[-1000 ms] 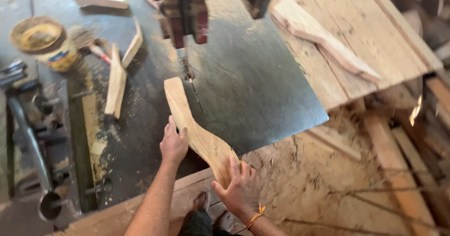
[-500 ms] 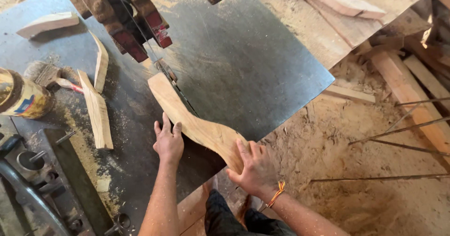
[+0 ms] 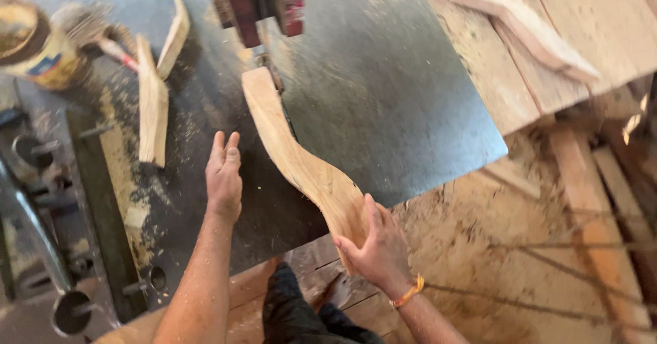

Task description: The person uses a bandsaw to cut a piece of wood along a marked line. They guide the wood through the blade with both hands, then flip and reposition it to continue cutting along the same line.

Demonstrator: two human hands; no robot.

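A curved, wavy wooden piece [image 3: 294, 159] lies on the dark steel saw table [image 3: 383, 98], its far end against the band saw blade and guide [image 3: 263, 16]. My right hand [image 3: 373, 245] grips the near end of the piece at the table's front edge. My left hand [image 3: 224, 176] rests flat on the table just left of the piece, fingers together, apart from the wood and holding nothing.
Two wood offcuts [image 3: 154, 84] lie on the table's left side amid sawdust. A yellow can [image 3: 34, 40] with a brush [image 3: 92, 33] stands at the far left. Shaped boards [image 3: 520, 19] lie on a wooden bench at right. Sawdust covers the floor.
My left hand has come off the wooden piece and now lies beside it on the table. The view has shifted; the piece's far end remains at the blade.
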